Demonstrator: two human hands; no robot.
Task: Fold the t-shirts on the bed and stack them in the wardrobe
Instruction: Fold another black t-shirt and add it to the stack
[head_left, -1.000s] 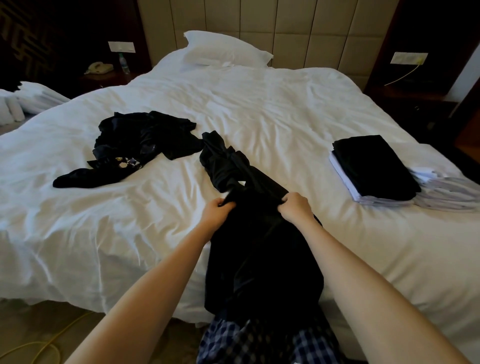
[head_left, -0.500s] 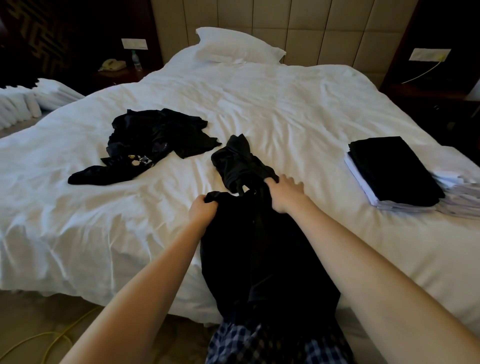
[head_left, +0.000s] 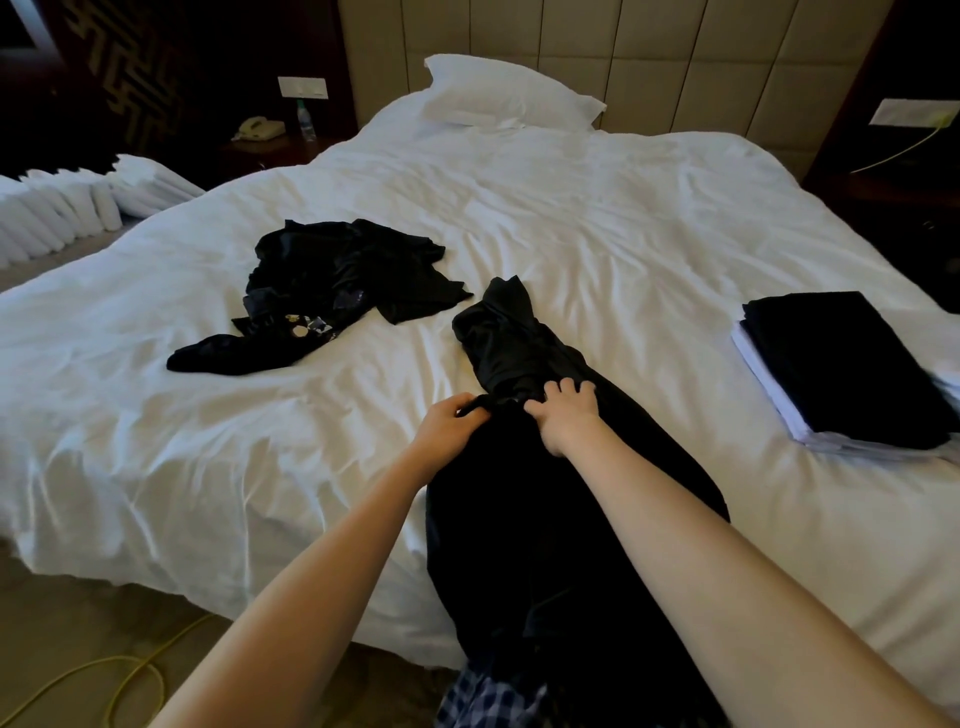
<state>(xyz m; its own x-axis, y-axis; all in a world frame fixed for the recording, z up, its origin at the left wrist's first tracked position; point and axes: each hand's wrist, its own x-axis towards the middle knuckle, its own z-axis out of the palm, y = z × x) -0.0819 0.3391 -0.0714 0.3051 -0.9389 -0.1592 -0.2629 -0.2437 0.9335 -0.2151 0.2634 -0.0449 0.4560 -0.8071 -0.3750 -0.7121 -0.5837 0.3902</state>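
Shirt (head_left: 545, 519), black and faintly glossy, lies lengthwise on the bed (head_left: 208, 441), draped over its near edge and running up under both hands to a bunched far end. The left hand (head_left: 449, 423) pinches a fold of it between thumb and fingers. The right hand (head_left: 566, 410), just beside, grips the cloth with curled fingers. Beyond the left hand lies a crumpled black heap (head_left: 337, 280), its pale print too small to read. Well right of the right hand sits a folded stack (head_left: 841, 369), black over white. Farthest is a pillow (head_left: 498, 93).
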